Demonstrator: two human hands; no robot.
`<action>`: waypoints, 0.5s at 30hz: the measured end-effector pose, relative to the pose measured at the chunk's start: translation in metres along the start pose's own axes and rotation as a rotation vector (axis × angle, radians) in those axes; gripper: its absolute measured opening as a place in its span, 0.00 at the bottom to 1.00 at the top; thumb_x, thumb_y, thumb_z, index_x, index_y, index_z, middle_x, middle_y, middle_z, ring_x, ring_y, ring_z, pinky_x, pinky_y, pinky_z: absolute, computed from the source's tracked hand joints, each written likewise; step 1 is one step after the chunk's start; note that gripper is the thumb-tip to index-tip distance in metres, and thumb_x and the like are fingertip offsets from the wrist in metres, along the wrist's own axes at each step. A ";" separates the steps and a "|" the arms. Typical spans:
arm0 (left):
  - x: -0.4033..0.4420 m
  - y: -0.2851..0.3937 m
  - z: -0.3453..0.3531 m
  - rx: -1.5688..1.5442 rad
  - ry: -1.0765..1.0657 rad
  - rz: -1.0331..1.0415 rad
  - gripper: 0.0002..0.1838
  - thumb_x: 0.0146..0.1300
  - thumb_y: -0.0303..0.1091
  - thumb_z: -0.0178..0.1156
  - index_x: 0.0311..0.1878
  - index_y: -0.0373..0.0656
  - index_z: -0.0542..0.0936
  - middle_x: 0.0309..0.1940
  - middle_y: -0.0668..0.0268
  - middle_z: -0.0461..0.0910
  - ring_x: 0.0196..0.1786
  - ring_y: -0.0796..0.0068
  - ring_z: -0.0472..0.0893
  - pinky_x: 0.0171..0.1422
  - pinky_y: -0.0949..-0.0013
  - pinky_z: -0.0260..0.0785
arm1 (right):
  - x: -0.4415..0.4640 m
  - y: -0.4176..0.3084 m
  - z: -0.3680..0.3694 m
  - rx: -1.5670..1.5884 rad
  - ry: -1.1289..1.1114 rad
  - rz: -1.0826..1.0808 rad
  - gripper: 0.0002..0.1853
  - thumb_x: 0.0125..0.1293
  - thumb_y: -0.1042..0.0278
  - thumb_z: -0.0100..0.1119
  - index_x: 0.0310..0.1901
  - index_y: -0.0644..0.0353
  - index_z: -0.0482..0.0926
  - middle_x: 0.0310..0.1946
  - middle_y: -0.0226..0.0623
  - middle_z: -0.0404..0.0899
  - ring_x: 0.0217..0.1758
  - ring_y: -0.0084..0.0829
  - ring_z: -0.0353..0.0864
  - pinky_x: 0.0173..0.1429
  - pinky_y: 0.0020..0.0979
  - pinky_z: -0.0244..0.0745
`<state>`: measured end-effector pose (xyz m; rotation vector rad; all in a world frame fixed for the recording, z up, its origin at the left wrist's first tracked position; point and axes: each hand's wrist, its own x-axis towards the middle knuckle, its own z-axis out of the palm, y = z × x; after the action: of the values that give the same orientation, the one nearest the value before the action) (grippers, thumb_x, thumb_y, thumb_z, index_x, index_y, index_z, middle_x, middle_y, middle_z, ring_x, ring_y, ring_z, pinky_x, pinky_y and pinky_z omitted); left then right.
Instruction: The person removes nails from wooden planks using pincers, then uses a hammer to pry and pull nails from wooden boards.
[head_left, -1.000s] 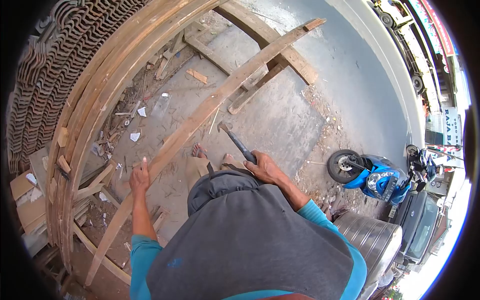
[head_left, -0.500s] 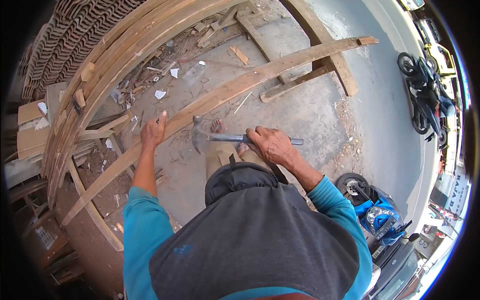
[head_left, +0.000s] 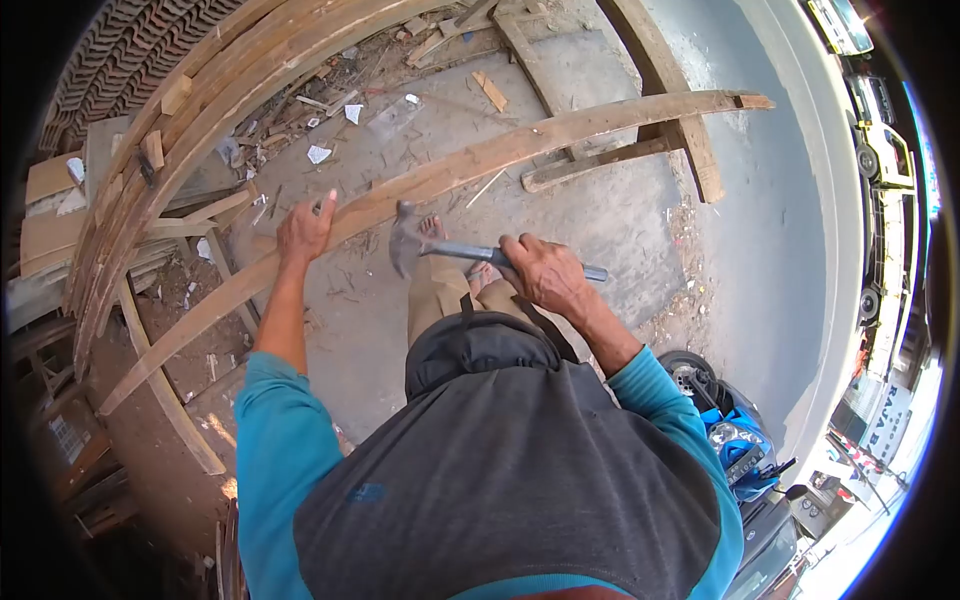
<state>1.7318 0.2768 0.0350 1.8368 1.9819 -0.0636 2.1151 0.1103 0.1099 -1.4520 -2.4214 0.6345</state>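
Observation:
My right hand [head_left: 548, 272] is wrapped around the dark handle of a claw hammer [head_left: 462, 249], whose blurred metal head hangs just on my side of a long wooden beam [head_left: 480, 163]. The beam runs across the view from lower left to upper right. My left hand [head_left: 305, 230] grips it left of the hammer, thumb up along the wood; the other fingers are partly hidden. Below the hammer show my bare feet [head_left: 484, 274] on the concrete.
Stacked long planks [head_left: 230, 90] curve along the left, with roof tiles [head_left: 140, 60] behind. Timber supports [head_left: 665, 90] lie under the beam's far end. Wood scraps [head_left: 490, 91] litter the concrete. A road [head_left: 770, 230], a blue motorcycle [head_left: 740, 440] and a yellow vehicle [head_left: 888, 210] are at right.
The view has shifted slightly. The dark motorcycle on the road has gone out of sight. Both hands keep their holds, and the hammer head sits slightly right of before.

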 end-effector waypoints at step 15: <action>0.006 -0.006 0.005 -0.045 -0.044 0.019 0.42 0.69 0.74 0.49 0.61 0.42 0.85 0.57 0.42 0.84 0.63 0.42 0.81 0.68 0.46 0.71 | -0.004 0.016 -0.004 0.074 -0.007 0.443 0.12 0.73 0.58 0.61 0.46 0.58 0.74 0.35 0.50 0.84 0.36 0.54 0.86 0.39 0.50 0.80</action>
<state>1.7269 0.2797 0.0268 1.8103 1.9206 -0.0525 2.1308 0.1137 0.1057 -1.9728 -2.0612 0.8076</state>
